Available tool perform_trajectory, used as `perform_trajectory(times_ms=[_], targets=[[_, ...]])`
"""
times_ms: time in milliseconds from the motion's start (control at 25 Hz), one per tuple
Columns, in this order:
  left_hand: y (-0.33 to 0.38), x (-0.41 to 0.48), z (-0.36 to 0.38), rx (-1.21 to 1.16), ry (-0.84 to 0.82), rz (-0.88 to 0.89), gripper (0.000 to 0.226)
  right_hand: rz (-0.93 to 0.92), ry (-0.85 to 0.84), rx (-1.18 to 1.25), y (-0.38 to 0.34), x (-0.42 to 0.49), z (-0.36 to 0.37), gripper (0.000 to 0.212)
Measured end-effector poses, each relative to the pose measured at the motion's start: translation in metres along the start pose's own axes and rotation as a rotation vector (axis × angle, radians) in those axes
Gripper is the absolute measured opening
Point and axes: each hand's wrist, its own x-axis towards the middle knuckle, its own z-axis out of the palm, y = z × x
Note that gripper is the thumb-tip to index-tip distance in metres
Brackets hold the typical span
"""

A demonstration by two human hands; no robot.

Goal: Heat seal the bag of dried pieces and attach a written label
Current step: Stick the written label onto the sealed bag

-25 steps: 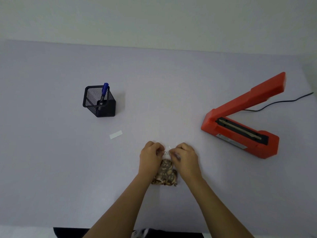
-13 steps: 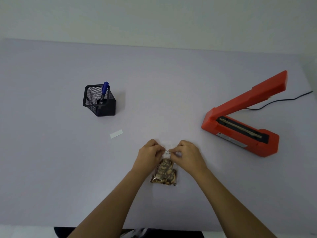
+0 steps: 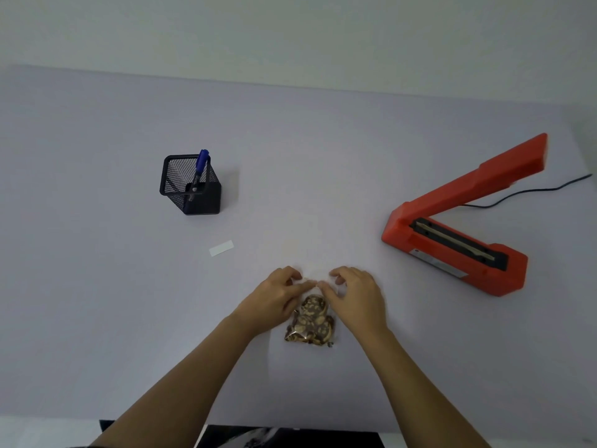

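Observation:
A small clear bag of brown dried pieces [image 3: 310, 321] lies on the table near the front edge. My left hand [image 3: 274, 299] and my right hand [image 3: 357, 294] pinch the bag's clear top edge from either side, thumbs and forefingers meeting at its middle. A red heat sealer [image 3: 452, 234] stands to the right with its arm raised open. A blank white label [image 3: 221, 248] lies flat to the left of the bag. A blue marker [image 3: 201, 168] stands in a black mesh pen holder [image 3: 190, 185] at the left.
The sealer's black cord [image 3: 529, 194] runs off to the right edge. The pale table [image 3: 97, 286] ends at a wall behind and at a front edge just below my forearms.
Both hands have slid a little farther up the bag toward its top edge, uncovering more of the dried pieces. The bag stays on the table.

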Motion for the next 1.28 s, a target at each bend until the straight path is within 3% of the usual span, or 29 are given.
perform_trajectory(times_ms=[160,480,720,840,960,1120,1280], targets=[[0.004,0.001,0.006,0.019,0.009,-0.014,0.038,0.087,-0.016,0.014,-0.006,0.002,0.001,0.025],[0.014,0.002,0.010,-0.096,0.090,-0.238,0.035,0.201,0.009,0.163,-0.004,0.001,-0.001,0.012],[0.013,0.000,0.012,-0.020,0.111,-0.183,0.037,0.195,-0.006,0.176,-0.005,0.002,0.001,0.025],[0.014,0.001,0.017,0.024,0.158,-0.202,0.025,0.217,0.019,0.189,-0.008,0.001,0.000,0.017],[0.018,0.000,0.023,0.023,0.192,-0.233,0.028,0.231,0.039,0.208,-0.008,0.001,0.000,0.011],[0.024,-0.001,0.025,0.026,0.237,-0.291,0.028,0.225,0.033,0.178,-0.007,0.000,0.003,0.017],[0.033,0.003,0.019,-0.107,0.281,-0.467,0.026,0.249,0.002,0.218,-0.010,-0.010,0.006,0.029]])
